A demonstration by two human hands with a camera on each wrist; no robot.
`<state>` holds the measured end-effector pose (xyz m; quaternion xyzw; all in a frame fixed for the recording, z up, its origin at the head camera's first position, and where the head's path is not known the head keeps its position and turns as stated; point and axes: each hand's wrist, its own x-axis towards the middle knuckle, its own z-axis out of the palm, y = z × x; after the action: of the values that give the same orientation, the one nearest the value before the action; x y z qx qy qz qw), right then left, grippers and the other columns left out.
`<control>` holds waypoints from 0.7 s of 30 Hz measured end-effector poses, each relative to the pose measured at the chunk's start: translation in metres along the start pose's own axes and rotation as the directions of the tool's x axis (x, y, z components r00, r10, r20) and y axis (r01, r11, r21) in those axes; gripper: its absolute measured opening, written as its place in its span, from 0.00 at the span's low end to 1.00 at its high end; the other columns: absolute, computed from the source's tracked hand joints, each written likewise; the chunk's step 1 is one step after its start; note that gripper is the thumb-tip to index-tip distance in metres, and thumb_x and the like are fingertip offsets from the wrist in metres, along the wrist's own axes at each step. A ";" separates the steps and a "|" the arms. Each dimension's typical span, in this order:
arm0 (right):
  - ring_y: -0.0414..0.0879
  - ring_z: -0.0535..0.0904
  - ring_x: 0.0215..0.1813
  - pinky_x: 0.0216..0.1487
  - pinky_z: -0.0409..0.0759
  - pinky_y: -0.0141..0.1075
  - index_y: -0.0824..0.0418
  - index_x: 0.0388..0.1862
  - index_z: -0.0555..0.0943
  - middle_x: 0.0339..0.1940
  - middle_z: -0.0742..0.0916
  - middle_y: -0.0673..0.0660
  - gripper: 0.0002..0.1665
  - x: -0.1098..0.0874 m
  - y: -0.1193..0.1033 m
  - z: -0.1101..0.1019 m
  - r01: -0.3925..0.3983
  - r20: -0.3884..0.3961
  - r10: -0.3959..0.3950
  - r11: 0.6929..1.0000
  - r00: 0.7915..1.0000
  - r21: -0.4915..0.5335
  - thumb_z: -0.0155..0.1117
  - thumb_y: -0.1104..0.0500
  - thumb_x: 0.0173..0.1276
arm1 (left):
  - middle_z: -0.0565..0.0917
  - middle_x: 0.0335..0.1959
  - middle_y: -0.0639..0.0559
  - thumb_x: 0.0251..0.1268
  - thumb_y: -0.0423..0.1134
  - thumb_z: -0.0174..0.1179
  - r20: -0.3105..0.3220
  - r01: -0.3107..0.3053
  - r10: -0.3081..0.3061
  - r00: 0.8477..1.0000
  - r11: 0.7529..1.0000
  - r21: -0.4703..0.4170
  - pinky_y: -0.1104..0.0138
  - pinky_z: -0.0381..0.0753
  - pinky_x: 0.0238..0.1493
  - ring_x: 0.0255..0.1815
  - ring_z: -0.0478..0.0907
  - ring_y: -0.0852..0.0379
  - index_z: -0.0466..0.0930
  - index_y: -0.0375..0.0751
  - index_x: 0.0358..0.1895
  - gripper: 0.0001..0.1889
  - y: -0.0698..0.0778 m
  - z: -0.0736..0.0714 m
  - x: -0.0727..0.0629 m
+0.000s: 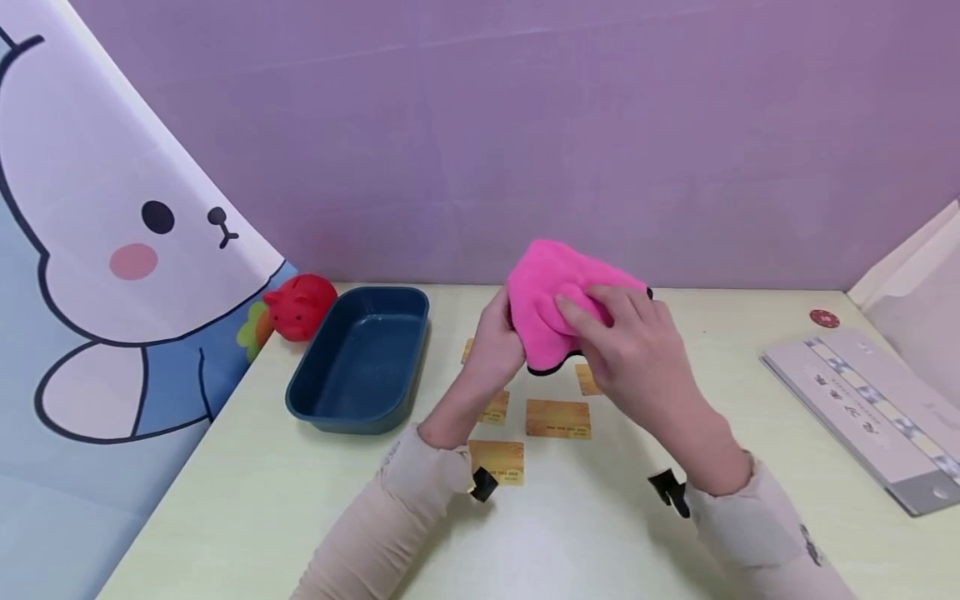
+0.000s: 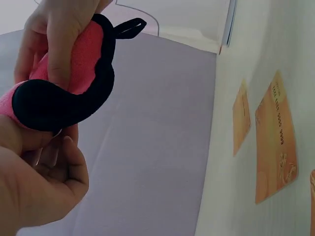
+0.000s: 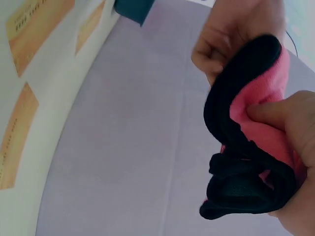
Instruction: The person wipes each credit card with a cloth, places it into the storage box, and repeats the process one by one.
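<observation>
A pink cloth (image 1: 551, 287) with black edging and a small black hanging loop (image 2: 130, 28) is held up above the table, bunched and folded. My left hand (image 1: 497, 346) grips its left side, its fingers curled beneath the black edge in the left wrist view. On the other side my right hand (image 1: 637, 358) grips the cloth, fingers pressed into the pink fabric; the right wrist view shows the thumb (image 3: 268, 113) pushed into a fold. Below the hands lie several gold cards (image 1: 558, 419), some partly hidden by the left forearm and the cloth.
A dark blue tray (image 1: 411, 387) stands left of the hands, with a red piggy bank (image 1: 302, 307) at its far left corner. At the right lie a grey boxed or bound item (image 1: 862, 417) and a red chip (image 1: 824, 318). A purple backdrop (image 1: 480, 150) rises behind the table.
</observation>
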<state>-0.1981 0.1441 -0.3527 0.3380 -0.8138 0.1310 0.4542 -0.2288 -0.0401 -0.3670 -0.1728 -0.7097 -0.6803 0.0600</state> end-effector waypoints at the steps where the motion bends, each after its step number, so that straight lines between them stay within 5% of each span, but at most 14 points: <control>1: 0.64 0.80 0.46 0.31 0.75 0.54 0.54 0.56 0.84 0.49 0.84 0.67 0.22 -0.001 0.001 0.000 -0.006 0.012 0.006 1.000 1.000 -0.006 0.70 0.65 0.62 | 0.79 0.48 0.44 0.70 0.23 0.53 -0.011 0.012 -0.012 1.000 1.000 -0.001 0.70 0.77 0.47 0.45 0.74 0.61 0.72 0.36 0.62 0.20 0.000 0.001 0.000; 7: 0.67 0.81 0.43 0.35 0.78 0.58 0.54 0.57 0.84 0.51 0.85 0.67 0.22 0.000 0.014 -0.009 -0.095 0.011 0.095 0.995 0.995 -0.036 0.71 0.64 0.63 | 0.80 0.34 0.48 0.66 0.19 0.55 -0.014 0.010 -0.011 1.000 0.999 -0.050 0.71 0.75 0.36 0.32 0.77 0.60 0.74 0.31 0.58 0.18 0.008 0.000 0.001; 15: 0.69 0.79 0.44 0.40 0.76 0.61 0.56 0.55 0.84 0.47 0.85 0.71 0.20 -0.003 0.037 -0.021 -0.240 -0.030 0.239 0.970 0.971 -0.041 0.69 0.65 0.64 | 0.78 0.31 0.57 0.68 0.25 0.60 -0.017 -0.055 0.054 0.998 0.997 -0.060 0.71 0.75 0.34 0.29 0.76 0.61 0.75 0.34 0.59 0.18 0.017 -0.013 0.003; 21: 0.70 0.78 0.46 0.43 0.73 0.63 0.57 0.56 0.85 0.46 0.85 0.72 0.20 -0.003 0.049 -0.034 -0.358 -0.131 0.350 0.933 0.928 -0.046 0.62 0.66 0.66 | 0.76 0.30 0.56 0.68 0.25 0.60 -0.027 -0.056 0.053 0.998 0.994 -0.091 0.70 0.76 0.36 0.29 0.75 0.60 0.74 0.34 0.60 0.18 0.017 -0.019 0.005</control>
<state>-0.2075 0.1992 -0.3316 0.1613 -0.8365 0.2028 0.4828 -0.2304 -0.0576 -0.3484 -0.1863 -0.6718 -0.7125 0.0791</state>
